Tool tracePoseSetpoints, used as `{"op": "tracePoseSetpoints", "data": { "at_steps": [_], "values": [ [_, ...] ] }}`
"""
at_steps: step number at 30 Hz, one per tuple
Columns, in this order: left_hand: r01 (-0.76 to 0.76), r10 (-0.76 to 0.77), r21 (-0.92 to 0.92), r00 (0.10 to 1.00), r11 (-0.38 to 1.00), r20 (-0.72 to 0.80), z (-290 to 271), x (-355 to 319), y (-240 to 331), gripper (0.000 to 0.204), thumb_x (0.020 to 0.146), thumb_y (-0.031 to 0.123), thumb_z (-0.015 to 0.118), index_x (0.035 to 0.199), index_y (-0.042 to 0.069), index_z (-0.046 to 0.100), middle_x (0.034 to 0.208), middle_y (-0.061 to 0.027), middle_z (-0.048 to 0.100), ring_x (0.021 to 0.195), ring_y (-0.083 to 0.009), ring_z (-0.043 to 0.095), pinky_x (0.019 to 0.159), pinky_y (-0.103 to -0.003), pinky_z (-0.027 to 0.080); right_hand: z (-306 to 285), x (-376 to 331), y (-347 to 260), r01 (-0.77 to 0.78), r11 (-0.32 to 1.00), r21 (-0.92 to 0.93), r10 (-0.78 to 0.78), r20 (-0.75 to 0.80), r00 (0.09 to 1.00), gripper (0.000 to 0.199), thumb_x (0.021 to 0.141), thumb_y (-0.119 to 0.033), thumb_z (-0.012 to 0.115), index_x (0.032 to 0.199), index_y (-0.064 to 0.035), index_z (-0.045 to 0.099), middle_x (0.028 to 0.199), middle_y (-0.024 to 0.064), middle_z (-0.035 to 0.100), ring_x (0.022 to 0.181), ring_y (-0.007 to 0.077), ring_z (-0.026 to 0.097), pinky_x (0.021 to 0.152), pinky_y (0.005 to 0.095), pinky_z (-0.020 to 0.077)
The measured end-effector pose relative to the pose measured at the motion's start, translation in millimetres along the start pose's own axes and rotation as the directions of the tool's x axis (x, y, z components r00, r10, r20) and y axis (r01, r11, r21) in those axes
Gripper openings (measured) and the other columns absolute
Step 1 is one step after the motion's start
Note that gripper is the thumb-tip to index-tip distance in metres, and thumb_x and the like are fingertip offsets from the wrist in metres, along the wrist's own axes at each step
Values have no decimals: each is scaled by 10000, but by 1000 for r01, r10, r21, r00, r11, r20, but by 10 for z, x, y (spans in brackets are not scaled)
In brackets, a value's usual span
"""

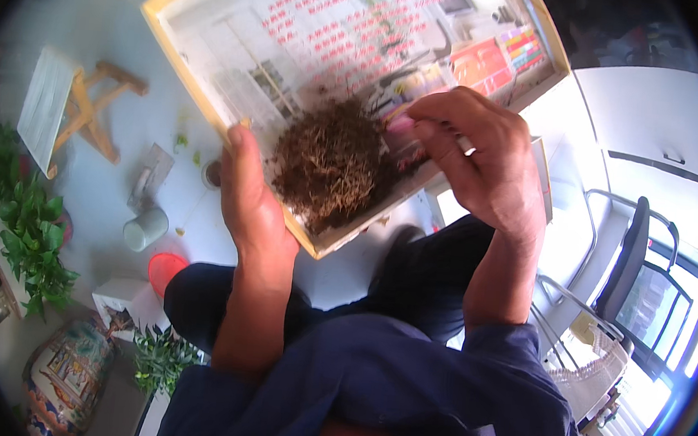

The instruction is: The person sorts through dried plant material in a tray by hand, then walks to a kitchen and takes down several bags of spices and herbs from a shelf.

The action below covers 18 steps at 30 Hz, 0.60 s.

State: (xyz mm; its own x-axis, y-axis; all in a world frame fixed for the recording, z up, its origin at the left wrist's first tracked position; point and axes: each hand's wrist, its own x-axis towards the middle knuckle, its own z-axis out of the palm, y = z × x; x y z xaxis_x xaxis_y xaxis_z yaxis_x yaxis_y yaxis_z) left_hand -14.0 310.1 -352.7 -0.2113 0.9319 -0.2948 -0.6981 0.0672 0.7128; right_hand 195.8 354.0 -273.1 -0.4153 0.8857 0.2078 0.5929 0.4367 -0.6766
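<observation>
My left hand (250,202) grips the near left side of a shallow wooden-framed tray (182,67), thumb over its rim. The tray is tilted in front of me; its base carries red print and coloured pictures. At its near corner lies a brown clump of matted roots and soil (330,161), with loose crumbs around it. Over the tray's right part, my right hand (488,163) is closed in a pinch on a small pink thing (402,125), right beside the clump. The fingers partly cover that thing, so its kind is unclear.
On the floor to the left are a folding wooden stool (87,111), a trowel (151,174), a pale cup (146,229) and a red bowl (166,272). Leafy plants (29,217) and a patterned vase (70,372) stand further left. A chair (629,256) stands right.
</observation>
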Motion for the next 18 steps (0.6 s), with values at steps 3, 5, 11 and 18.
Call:
{"op": "tracePoseSetpoints", "data": {
  "at_steps": [3,5,11,18],
  "values": [
    [1,-3,-49,999,999,-41,43,-20,-25,607,1003,382,515,1424,-21,347,1338,-156,508,1184,-265,551,1006,-407,467,-167,-9,65,-259,942,-215,194,-281,940,153,862,-73,686,997,-1,671,892,112,688,772,218,688,675,315,535],
    [18,-18,-31,999,999,-29,39,-40,-7,583,1005,371,516,1406,-27,374,1317,-152,527,1165,-264,565,994,-402,476,-282,-28,309,-367,880,-301,191,-482,855,191,817,-118,720,967,-4,685,947,146,682,858,313,675,774,364,530],
    [22,-10,177,998,984,-68,-195,-47,-32,613,980,404,558,1397,-23,418,1330,-114,515,1213,-213,492,1050,-361,375,-803,-364,1117,-671,602,-433,182,-744,643,422,872,-377,670,1128,-42,672,1106,217,641,1105,389,574,917,458,480],
    [97,-87,250,995,963,-49,-219,-43,102,560,956,413,618,1266,-48,550,1179,-92,620,1093,-143,536,987,-315,390,-988,-724,1729,-879,461,-119,840,-262,476,496,955,-424,566,1074,46,671,859,126,686,836,189,633,798,343,502]
  ]
}}
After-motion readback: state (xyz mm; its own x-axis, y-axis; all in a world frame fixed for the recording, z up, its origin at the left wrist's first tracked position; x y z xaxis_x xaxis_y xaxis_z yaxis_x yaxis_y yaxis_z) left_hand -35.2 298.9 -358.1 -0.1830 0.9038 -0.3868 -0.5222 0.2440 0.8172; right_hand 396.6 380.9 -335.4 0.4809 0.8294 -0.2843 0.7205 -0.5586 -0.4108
